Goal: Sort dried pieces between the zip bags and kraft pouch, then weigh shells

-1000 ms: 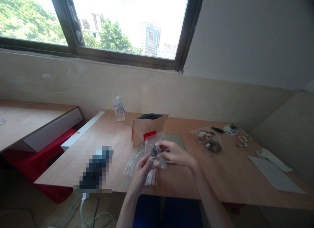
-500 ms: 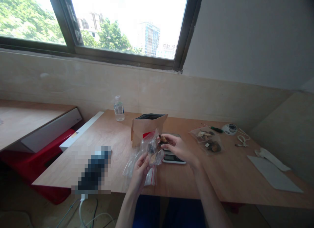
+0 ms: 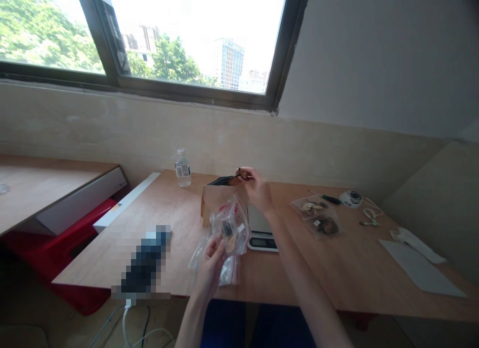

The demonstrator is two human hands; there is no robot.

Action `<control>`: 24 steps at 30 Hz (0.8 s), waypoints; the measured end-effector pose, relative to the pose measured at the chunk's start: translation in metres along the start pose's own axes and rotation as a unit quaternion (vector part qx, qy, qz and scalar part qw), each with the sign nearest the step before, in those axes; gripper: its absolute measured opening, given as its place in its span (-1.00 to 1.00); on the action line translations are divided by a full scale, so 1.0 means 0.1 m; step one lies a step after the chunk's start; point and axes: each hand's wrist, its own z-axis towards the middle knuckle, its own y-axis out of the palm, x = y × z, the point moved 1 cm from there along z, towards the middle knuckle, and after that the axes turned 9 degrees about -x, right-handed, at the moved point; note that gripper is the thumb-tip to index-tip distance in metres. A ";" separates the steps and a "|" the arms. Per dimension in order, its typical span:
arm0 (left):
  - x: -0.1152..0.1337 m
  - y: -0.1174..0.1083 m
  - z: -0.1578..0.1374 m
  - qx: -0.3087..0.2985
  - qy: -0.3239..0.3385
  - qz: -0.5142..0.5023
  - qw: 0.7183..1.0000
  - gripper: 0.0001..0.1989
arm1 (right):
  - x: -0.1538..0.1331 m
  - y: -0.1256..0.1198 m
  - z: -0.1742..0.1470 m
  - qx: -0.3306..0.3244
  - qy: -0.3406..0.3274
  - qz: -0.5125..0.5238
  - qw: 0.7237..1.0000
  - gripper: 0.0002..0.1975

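Both hands are occupied: I have the left hand [image 3: 212, 254] grasping a clear zip bag [image 3: 231, 229] by its lower left corner, and the right hand [image 3: 259, 187] pinching brown dried pieces [image 3: 242, 174] at the mouth of the paper bag [image 3: 217, 202]. From here I cannot tell whether those pieces touch the rim.

The paper bag stands upright with its mouth gaping upward, and I judge its broad base lets it stand unaided, leaving both hands to their loads. The left grip seems set low so that the top of the zip bag is left alone; a dark lump and a tan piece show through the plastic. The right fingertips look kept to the outer end of the pieces, probably so the knuckles clear the rim. More clear bags [image 3: 229, 275] lie on the tabletop [image 3: 359, 273] beneath the left hand.

For edges, I watch the near side of the tabletop, which runs under both forearms, close to those clear bags. A scale [image 3: 263, 243] sits just right of the paper bag, below the right forearm, so I would lift before drawing that arm back. Farther right, two filled packets [image 3: 324, 225] lie well apart from the arm, giving me elbow room on that side. On the far left, a bottle [image 3: 183, 170] stands near the paper bag.
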 end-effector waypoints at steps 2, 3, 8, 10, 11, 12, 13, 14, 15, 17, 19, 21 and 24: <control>0.00 -0.03 0.00 -0.019 0.000 0.011 1.000 -0.64 | 0.03 0.03 0.01 -0.014 -0.004 -0.028 1.000 -0.77; 0.00 -0.04 0.00 -0.026 -0.002 0.016 1.000 -0.64 | 0.04 0.04 0.02 -0.014 -0.007 -0.033 0.999 -0.77; 0.00 -0.05 0.00 -0.023 -0.004 0.030 0.999 -0.62 | 0.01 0.01 0.08 0.022 0.013 -0.036 0.999 -0.75; 0.00 -0.06 0.01 -0.021 -0.003 0.029 0.999 -0.64 | 0.00 0.00 0.10 0.014 0.014 -0.053 0.998 -0.76; 0.00 -0.06 0.01 -0.020 -0.003 0.024 1.000 -0.65 | 0.00 0.00 0.11 -0.006 0.008 -0.064 0.998 -0.77; 0.00 -0.07 0.01 -0.018 -0.003 0.018 1.000 -0.66 | 0.00 0.00 0.11 -0.032 0.000 -0.074 0.997 -0.78; 0.01 -0.07 0.01 -0.017 -0.005 0.012 1.000 -0.67 | 0.00 -0.01 0.11 -0.057 -0.007 -0.080 0.995 -0.78; 0.01 -0.07 0.01 -0.015 -0.006 0.009 1.000 -0.67 | 0.01 -0.01 0.11 -0.076 -0.012 -0.081 0.994 -0.76; 0.01 -0.07 0.01 -0.013 -0.007 0.008 1.000 -0.67 | 0.02 -0.02 0.10 -0.088 -0.015 -0.077 0.993 -0.73; 0.02 -0.07 0.01 -0.009 -0.008 0.009 1.000 -0.66 | 0.04 -0.04 0.08 -0.103 -0.013 -0.060 0.993 -0.67; 0.03 -0.06 0.00 -0.008 -0.010 0.009 1.000 -0.64 | 0.07 -0.07 0.06 -0.118 -0.017 -0.046 0.992 -0.62; 0.04 -0.05 -0.01 -0.008 -0.013 0.009 1.000 -0.64 | 0.07 -0.09 0.03 -0.125 -0.030 -0.052 0.990 -0.64; 0.03 -0.06 -0.01 -0.006 -0.016 0.004 1.000 -0.64 | 0.02 -0.08 -0.03 -0.127 -0.056 -0.100 0.985 -0.72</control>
